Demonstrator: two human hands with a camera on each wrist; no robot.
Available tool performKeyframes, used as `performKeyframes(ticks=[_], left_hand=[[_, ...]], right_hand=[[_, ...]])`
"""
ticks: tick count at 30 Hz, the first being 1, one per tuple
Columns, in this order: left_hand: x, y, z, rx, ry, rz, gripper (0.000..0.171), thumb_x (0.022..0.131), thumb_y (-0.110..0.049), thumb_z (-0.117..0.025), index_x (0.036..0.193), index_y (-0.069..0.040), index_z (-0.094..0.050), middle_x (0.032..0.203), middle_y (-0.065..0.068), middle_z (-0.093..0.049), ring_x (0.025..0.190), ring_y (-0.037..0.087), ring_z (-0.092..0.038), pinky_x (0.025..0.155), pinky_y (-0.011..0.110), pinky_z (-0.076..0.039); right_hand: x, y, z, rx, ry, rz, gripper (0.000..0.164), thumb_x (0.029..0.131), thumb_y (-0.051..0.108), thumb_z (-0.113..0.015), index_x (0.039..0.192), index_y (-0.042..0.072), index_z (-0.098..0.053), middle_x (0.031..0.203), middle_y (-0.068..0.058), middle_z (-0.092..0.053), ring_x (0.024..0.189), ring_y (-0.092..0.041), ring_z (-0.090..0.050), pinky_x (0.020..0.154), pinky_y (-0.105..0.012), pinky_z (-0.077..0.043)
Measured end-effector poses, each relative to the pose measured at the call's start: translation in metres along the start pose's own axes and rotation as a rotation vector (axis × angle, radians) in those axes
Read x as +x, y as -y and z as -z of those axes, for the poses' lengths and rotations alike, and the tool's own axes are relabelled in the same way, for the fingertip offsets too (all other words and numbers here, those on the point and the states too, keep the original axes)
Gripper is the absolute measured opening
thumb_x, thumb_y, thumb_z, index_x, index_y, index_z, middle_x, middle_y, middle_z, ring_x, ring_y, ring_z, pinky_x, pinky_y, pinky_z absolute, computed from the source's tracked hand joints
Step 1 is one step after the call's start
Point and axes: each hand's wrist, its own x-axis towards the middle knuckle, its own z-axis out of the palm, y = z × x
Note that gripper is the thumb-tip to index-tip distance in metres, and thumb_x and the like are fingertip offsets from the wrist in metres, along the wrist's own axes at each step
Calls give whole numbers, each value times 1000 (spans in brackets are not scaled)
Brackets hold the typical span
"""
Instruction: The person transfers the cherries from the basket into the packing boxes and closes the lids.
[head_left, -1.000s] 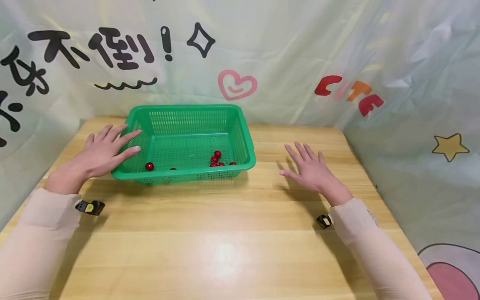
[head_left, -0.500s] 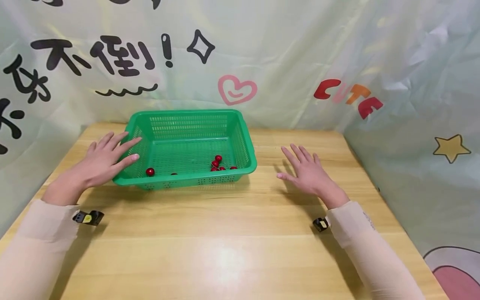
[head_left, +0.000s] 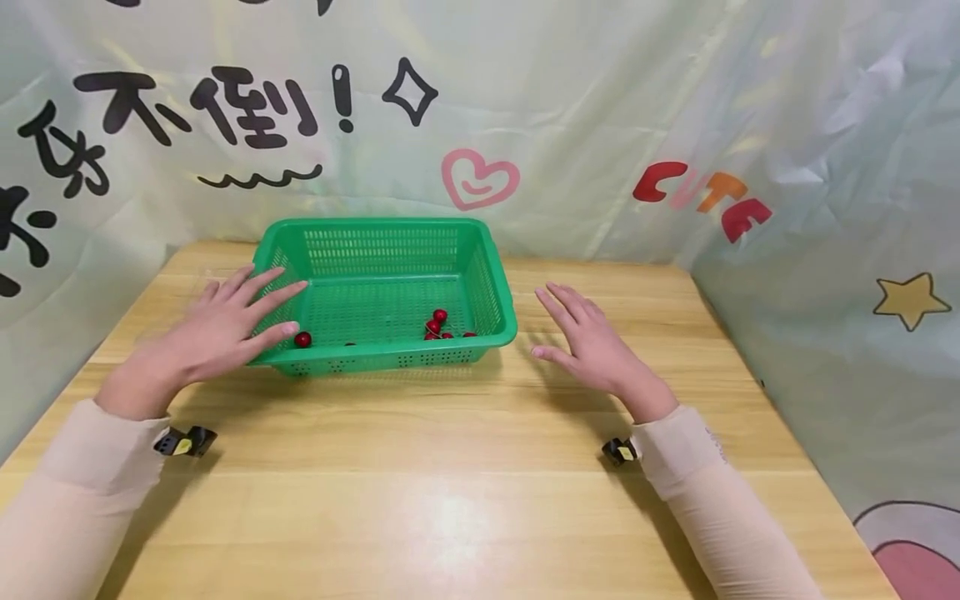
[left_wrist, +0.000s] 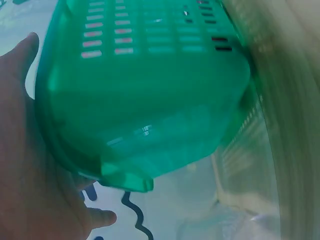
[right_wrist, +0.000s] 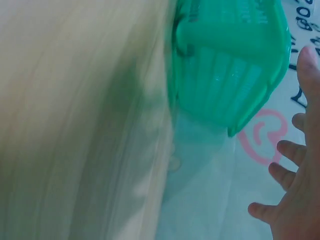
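Observation:
A green plastic basket (head_left: 390,350) with slotted walls stands on the table, left of the middle in the head view. Several small shiny red balls (head_left: 433,327) lie in its front right part, and another red ball (head_left: 302,339) is near the front left corner. Fingers spread, my left hand (head_left: 225,329) is at the basket's left rim; whether it touches is unclear. The left wrist view has the basket's end wall (left_wrist: 150,100) close beside that hand. My right hand (head_left: 592,346), fingers extended and holding nothing, hovers to the right, apart from the basket (right_wrist: 225,70).
The wooden table (head_left: 450,450) stretches in front of the basket and to its right. A pale cloth backdrop (head_left: 570,100) with printed lettering, a heart and a star rises behind and beside the table.
My right hand has moved left, nearer the basket. My left hand has shifted slightly right, farther over the left rim. The basket stays where it was; the head view has tilted a little.

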Motion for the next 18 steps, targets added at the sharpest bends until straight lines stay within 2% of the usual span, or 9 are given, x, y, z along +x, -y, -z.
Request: performKeyframes(ticks=[5,9,13,18], left_hand=[[-4,-11,-5,-2,-18,-55,64,99,-45,-52,155,-23,-29,158,17,-21,143,48,-9,107,71,-6],[-3,-18,-10,5,-42,-123,63,98,-43,-55,153,-23,-34,156,17,-29,143,44,-15,110,66,-11],[-4,-21,-12,30,-36,-159,58,99,-42,-54,152,-26,-36,152,14,-37,143,41,-20,110,64,-14],[-4,-22,-14,76,-26,-202,49,102,-37,-50,150,-26,-42,145,9,-48,139,37,-33,111,61,-18]], right_hand=[[12,17,-6,32,-57,101,85,94,66,-38,154,7,-26,156,-16,-27,144,-33,-22,112,-55,-22],[19,29,-9,43,-63,151,79,96,63,-40,154,11,-31,155,-13,-30,143,-32,-25,114,-51,-22],[22,37,-15,34,-78,213,63,99,51,-48,149,13,-42,152,-10,-38,142,-31,-30,114,-49,-23],[23,36,-21,30,-151,286,40,99,28,-59,134,10,-60,141,-11,-52,136,-28,-41,110,-48,-31]])
